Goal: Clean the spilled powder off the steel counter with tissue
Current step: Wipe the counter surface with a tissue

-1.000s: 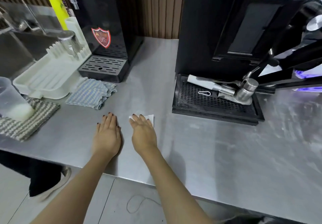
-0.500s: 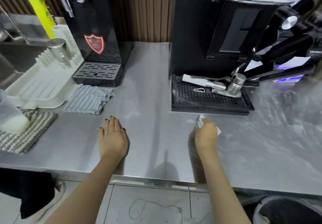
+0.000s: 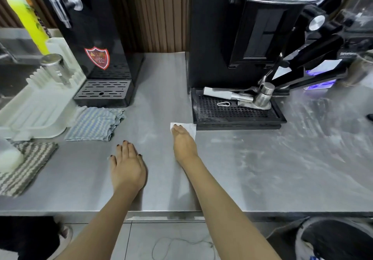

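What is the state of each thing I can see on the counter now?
tissue: flat, pressed under the right hand
right hand: palm down on the tissue
left hand: flat on the counter, empty
steel counter: powder streaks at right
blue cloth: folded, untouched

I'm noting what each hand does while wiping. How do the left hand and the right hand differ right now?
The left hand lies flat on the bare steel counter with nothing under it; the right hand presses a white tissue onto it. The right hand reaches farther back, close to the black drip tray; the left hand sits nearer the counter's front edge. Both are palm down with fingers extended.
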Available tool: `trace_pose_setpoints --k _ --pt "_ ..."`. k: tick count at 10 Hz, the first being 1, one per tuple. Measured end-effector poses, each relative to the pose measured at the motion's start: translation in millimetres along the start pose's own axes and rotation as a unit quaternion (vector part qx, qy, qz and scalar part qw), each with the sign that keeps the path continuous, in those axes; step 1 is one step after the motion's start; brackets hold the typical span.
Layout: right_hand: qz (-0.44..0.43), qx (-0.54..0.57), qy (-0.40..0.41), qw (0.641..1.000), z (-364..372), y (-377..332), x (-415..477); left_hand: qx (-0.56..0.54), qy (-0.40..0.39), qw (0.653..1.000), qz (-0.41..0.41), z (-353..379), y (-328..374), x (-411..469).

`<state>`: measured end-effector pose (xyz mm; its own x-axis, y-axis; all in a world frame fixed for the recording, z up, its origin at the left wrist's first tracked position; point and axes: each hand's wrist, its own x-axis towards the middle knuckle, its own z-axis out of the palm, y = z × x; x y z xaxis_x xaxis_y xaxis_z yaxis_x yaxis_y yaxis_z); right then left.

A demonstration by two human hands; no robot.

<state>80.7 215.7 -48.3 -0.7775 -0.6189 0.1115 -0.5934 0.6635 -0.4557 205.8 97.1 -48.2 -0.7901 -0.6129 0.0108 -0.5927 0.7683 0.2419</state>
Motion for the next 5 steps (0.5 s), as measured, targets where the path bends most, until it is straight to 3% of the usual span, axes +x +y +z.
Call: trace_pose_setpoints --k 1,2,3,4,5 --pt "0.008 -0.059 0.043 0.997 4.8 32.2 -23.3 0.001 -0.004 1.000 -0.002 1.2 0.4 -0.1" --pt "0.054 -0.035 0.107 0.992 -53.0 31.3 -71.9 -0.001 -0.006 1.000 -0.002 0.8 -0.2 1.1" --pt "0.205 0.024 0.136 0.969 -90.2 38.2 -96.2 -0.003 -0.008 1.000 -0.002 0.0 0.3 1.4" --pt "0.201 0.031 0.144 0.968 -72.3 38.7 -105.8 -0.005 -0.012 1.000 -0.004 -1.6 1.3 -0.3" --pt "0.060 0.041 0.097 0.993 -29.1 -6.3 -119.6 -0.002 -0.018 0.999 0.027 -4.2 2.3 -1.8"
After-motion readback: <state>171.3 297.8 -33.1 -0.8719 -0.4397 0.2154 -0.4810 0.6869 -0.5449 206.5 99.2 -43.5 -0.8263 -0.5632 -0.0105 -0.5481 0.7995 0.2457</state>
